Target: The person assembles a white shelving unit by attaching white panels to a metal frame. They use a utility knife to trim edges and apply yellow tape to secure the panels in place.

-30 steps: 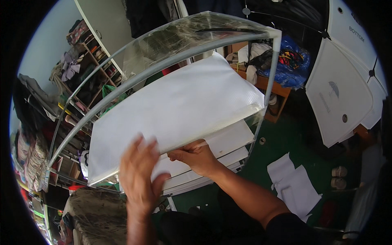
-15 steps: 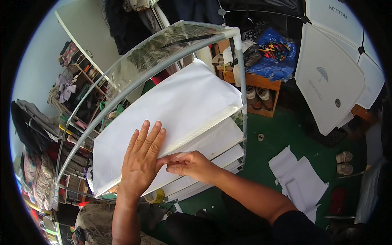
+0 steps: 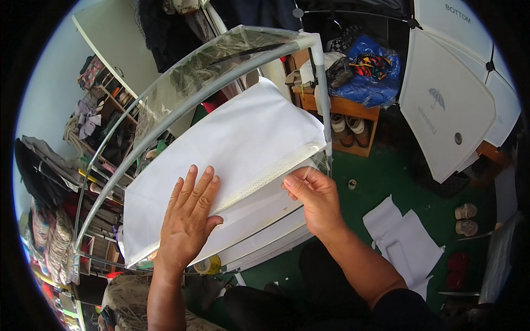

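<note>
A large white sheet [image 3: 243, 132] lies sloped over a grey tube frame [image 3: 193, 105], with a pale, textured strip [image 3: 259, 187] running along its near edge. My left hand [image 3: 190, 212] rests flat on the sheet near that strip, fingers stretched out. Farther right, my right hand [image 3: 314, 198] is closed in a pinch just below the strip. A thin, clear strip shows faintly at its fingers; its full length is hard to make out. More white layers [image 3: 248, 243] sit under the sheet.
Clear plastic [image 3: 182, 77] covers the frame's top. White sheet pieces [image 3: 403, 243] lie on the green floor [image 3: 353, 209]. At the back, a wooden shelf [image 3: 356, 110] holds shoes and a blue bag [image 3: 370, 71]; white panels [image 3: 444, 105] stand right. A yellow tape roll [image 3: 210, 265] is below the frame.
My right hand has moved right and away from me along the strip, from beside my left thumb to near the sheet's right end. My left hand stays flat, almost in place.
</note>
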A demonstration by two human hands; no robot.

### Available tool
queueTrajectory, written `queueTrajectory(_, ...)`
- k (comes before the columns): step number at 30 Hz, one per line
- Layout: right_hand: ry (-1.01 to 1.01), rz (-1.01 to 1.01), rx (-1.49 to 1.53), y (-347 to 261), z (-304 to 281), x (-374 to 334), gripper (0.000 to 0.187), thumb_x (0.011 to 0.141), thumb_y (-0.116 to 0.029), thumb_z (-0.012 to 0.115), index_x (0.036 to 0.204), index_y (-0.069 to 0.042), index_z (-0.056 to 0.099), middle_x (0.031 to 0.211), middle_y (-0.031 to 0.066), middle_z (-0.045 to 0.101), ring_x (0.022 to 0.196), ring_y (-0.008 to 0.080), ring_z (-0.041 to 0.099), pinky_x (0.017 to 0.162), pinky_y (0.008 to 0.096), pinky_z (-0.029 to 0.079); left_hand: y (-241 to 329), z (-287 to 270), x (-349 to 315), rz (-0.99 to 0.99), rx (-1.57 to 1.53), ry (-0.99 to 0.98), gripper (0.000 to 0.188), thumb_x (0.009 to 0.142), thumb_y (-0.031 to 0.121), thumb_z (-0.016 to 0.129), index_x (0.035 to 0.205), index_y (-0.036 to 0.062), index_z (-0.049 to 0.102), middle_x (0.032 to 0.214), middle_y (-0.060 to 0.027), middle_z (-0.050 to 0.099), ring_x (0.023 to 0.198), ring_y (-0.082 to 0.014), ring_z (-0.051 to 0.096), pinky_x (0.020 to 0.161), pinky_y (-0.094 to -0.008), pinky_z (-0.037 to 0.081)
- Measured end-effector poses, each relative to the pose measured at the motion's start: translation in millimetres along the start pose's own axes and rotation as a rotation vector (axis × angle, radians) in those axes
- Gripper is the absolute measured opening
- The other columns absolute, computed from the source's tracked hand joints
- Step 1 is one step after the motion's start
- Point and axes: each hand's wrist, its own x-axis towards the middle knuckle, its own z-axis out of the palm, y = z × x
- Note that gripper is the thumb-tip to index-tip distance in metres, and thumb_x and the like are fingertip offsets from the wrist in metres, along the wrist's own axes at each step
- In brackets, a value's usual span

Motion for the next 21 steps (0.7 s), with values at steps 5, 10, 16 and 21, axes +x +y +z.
queueTrajectory(5, -0.042, 0.021, 0.005, 2.3, -7.0, 5.5, 0.012, 0.098, -0.014, 0.072, 0.097, -0.002, 0.072, 0.089, 0.0025, 0.069, 0.079, 0.0082, 0.055, 0.076, 0.0243, 0.044, -0.5, 0.7, -1.4, 0.003, 0.040, 0.023, 0.083, 0.079, 0.018, 0.081, 0.153, 0.0096, 0.044, 0.163, -0.0091, 0.040, 0.153, -0.0356, 0.032, 0.123, -0.0532, 0.029)
queueTrajectory(10, -0.072, -0.020, 0.039, 6.7, -8.6, 7.8, 0.009, 0.098, -0.010, 0.070, 0.096, -0.001, 0.072, 0.095, 0.0034, 0.070, 0.088, 0.0109, 0.059, 0.085, 0.0283, 0.046, -0.3, -0.3, -1.6, -0.002, 0.043, 0.013, 0.083, 0.079, 0.020, 0.080, 0.153, 0.0092, 0.045, 0.163, -0.0088, 0.040, 0.153, -0.0345, 0.031, 0.123, -0.0533, 0.029)
queueTrajectory(16, -0.133, -0.116, 0.145, 14.5, -9.6, 11.6, 0.003, 0.097, -0.004, 0.069, 0.098, -0.002, 0.072, 0.102, 0.0054, 0.072, 0.097, 0.0125, 0.065, 0.091, 0.0325, 0.052, -4.3, -0.9, -3.4, 0.011, 0.033, 0.004, 0.082, 0.079, 0.022, 0.079, 0.153, 0.0093, 0.046, 0.163, -0.0081, 0.041, 0.154, -0.0334, 0.032, 0.124, -0.0529, 0.029)
queueTrajectory(21, -0.205, -0.118, 0.220, 19.5, -15.5, 17.4, 0.004, 0.097, -0.004, 0.069, 0.096, -0.002, 0.071, 0.109, 0.0090, 0.074, 0.105, 0.0176, 0.067, 0.100, 0.0405, 0.054, -6.1, 3.0, -2.8, 0.006, 0.026, 0.003, 0.082, 0.079, 0.024, 0.079, 0.153, 0.0097, 0.046, 0.163, -0.0077, 0.041, 0.154, -0.0331, 0.031, 0.124, -0.0528, 0.029)
